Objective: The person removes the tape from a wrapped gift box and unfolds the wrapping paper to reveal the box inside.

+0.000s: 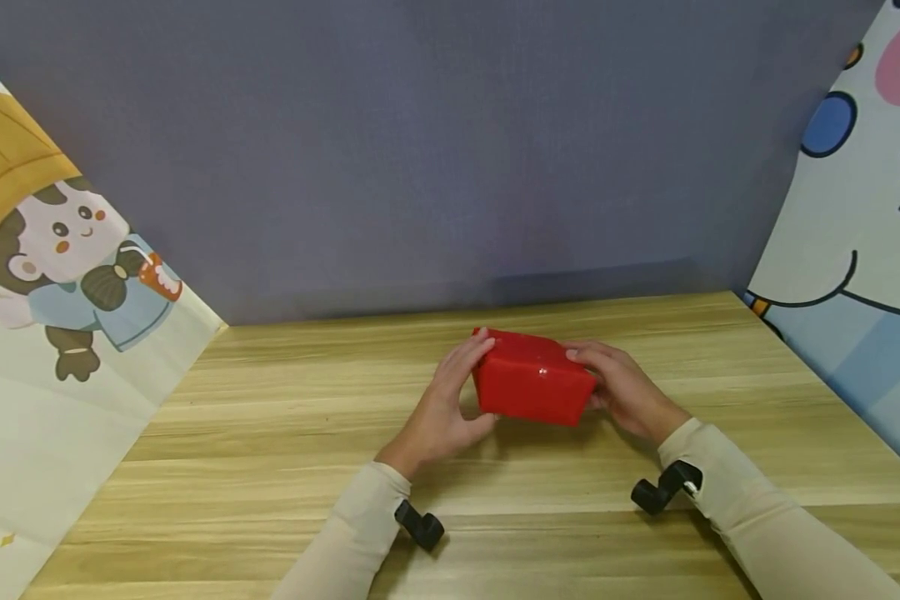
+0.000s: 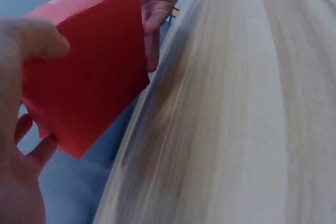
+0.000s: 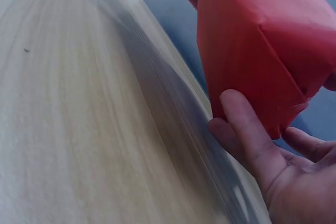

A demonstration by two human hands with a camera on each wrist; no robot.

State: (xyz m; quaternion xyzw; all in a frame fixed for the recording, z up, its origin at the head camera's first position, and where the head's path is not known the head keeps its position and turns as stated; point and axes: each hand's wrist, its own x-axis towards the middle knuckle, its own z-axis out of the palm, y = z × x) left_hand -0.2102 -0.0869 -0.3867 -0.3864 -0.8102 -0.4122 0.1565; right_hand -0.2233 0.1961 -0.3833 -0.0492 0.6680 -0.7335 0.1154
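A red box (image 1: 536,383), apparently wrapped in glossy red paper, is held tilted over the wooden table between two hands. At its left end, the left hand (image 1: 446,408) grips it, fingertips on the upper edge and thumb near the lower front corner. The right hand (image 1: 630,392) holds the opposite end, with some fingers hidden behind the box. Folded paper flaps show on one end of the red box (image 3: 273,77) in the right wrist view, close to the right hand's fingers (image 3: 247,124). The left wrist view shows a broad flat face of the red box (image 2: 94,72).
Pale wood-grain table (image 1: 270,467) lies under the hands. A grey-blue cloth wall (image 1: 450,167) stands at the back. Cartoon-printed panels flank the left (image 1: 82,250) and right (image 1: 855,225) sides. Black wrist mounts (image 1: 420,525) sit on both sleeves.
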